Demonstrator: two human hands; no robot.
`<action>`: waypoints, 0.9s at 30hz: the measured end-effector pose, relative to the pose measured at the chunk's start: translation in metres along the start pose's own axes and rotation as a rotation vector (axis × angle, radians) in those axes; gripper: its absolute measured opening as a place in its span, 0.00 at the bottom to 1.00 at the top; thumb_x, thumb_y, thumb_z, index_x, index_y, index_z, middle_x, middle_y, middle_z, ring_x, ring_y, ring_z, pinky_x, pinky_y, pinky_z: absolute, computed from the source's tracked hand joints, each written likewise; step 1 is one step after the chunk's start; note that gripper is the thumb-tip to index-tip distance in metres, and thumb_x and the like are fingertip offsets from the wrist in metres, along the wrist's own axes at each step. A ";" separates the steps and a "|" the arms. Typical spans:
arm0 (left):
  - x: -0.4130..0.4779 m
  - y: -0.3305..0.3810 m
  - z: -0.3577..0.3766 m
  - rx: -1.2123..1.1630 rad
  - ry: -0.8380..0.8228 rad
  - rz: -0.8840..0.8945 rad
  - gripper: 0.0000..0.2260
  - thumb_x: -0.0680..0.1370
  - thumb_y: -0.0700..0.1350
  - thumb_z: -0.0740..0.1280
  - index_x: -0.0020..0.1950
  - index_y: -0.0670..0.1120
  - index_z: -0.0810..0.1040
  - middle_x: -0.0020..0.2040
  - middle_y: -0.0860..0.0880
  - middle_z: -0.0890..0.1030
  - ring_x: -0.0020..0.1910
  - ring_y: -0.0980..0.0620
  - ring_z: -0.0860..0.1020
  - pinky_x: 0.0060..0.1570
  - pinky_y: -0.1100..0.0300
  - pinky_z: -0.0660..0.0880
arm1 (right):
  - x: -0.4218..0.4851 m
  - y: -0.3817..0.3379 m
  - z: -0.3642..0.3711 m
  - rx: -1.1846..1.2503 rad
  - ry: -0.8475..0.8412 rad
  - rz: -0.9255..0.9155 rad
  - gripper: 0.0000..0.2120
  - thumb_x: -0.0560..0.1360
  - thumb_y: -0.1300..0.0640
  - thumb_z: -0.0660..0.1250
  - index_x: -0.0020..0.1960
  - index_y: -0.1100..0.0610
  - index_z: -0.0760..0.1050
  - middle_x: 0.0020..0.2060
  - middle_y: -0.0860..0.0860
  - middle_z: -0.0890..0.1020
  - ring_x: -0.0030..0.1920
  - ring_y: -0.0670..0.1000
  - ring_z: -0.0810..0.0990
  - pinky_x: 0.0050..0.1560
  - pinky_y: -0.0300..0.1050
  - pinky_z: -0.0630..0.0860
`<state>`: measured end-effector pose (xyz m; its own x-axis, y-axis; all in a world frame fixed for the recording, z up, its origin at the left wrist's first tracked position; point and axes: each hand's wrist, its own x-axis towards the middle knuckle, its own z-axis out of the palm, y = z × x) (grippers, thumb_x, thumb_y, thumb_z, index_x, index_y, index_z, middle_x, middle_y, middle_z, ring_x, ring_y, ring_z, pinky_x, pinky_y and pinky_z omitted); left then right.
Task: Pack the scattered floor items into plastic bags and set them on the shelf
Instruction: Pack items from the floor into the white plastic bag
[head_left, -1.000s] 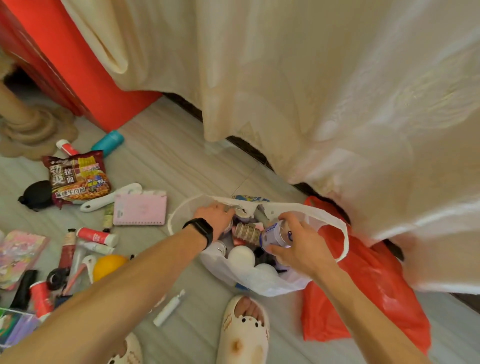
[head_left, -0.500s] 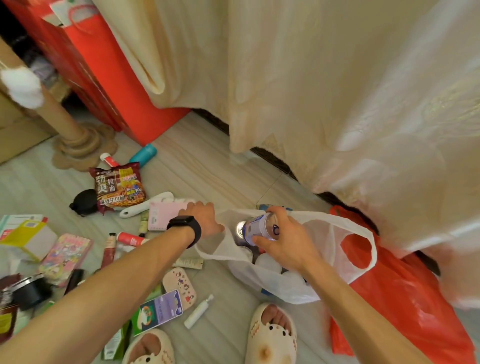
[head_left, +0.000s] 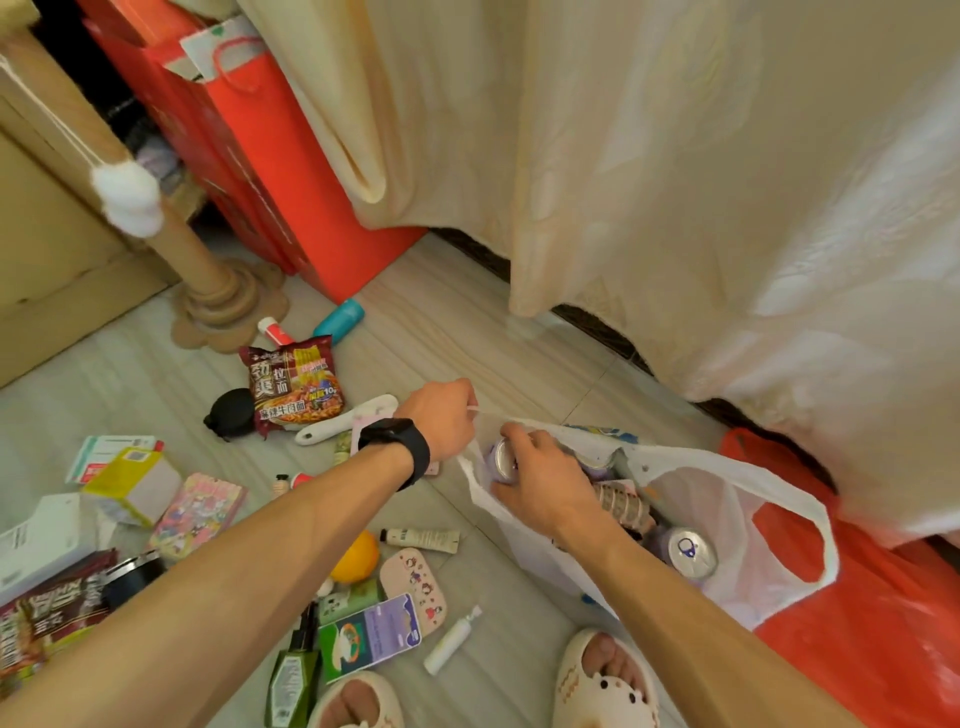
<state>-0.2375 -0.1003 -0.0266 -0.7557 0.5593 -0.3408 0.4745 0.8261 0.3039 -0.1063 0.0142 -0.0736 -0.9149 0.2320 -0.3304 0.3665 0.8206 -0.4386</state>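
Observation:
A white plastic bag (head_left: 753, 525) lies open on the floor with cans and small jars inside, one silver-topped can (head_left: 690, 552) near its middle. My left hand (head_left: 441, 418), with a black watch on the wrist, pinches the bag's left handle and pulls it up. My right hand (head_left: 540, 488) grips a purple can (head_left: 501, 460) at the bag's left mouth. Scattered on the floor to the left are a noodle packet (head_left: 293, 384), an orange (head_left: 358, 556), a cream tube (head_left: 421, 538) and several boxes.
A red plastic bag (head_left: 883, 623) lies under and right of the white one. A cream curtain (head_left: 675, 182) hangs behind. Red gift bags (head_left: 270, 156) and a wooden post (head_left: 208, 280) stand at back left. My slippered feet (head_left: 602, 680) are at the bottom edge.
My right hand has carried the purple can to the left and lowered it into the bag's left mouth. My left hand has lifted the handle. The view has tilted up and left.

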 end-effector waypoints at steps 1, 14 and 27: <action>-0.002 0.000 0.000 -0.007 0.001 0.003 0.05 0.80 0.45 0.62 0.53 0.48 0.76 0.48 0.44 0.81 0.47 0.42 0.79 0.42 0.54 0.75 | 0.002 0.002 0.003 -0.080 -0.021 0.001 0.29 0.74 0.46 0.67 0.71 0.51 0.60 0.64 0.57 0.70 0.55 0.64 0.77 0.48 0.58 0.79; -0.021 0.015 0.034 0.061 -0.080 0.054 0.10 0.81 0.45 0.58 0.62 0.49 0.71 0.59 0.47 0.76 0.53 0.45 0.76 0.42 0.55 0.70 | -0.046 0.058 -0.016 -0.150 0.093 0.011 0.20 0.78 0.47 0.61 0.69 0.48 0.70 0.68 0.47 0.71 0.64 0.55 0.71 0.56 0.53 0.76; -0.050 0.038 0.090 0.521 -0.119 0.706 0.22 0.80 0.61 0.53 0.59 0.54 0.83 0.78 0.50 0.61 0.78 0.46 0.52 0.73 0.42 0.37 | -0.099 0.178 -0.085 -0.573 -0.047 0.301 0.42 0.72 0.31 0.59 0.79 0.49 0.52 0.75 0.54 0.27 0.75 0.56 0.29 0.75 0.56 0.54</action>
<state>-0.1409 -0.0907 -0.0779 -0.1703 0.9298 -0.3262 0.9798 0.1950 0.0442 0.0350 0.1816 -0.0475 -0.7734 0.4826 -0.4111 0.4451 0.8751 0.1900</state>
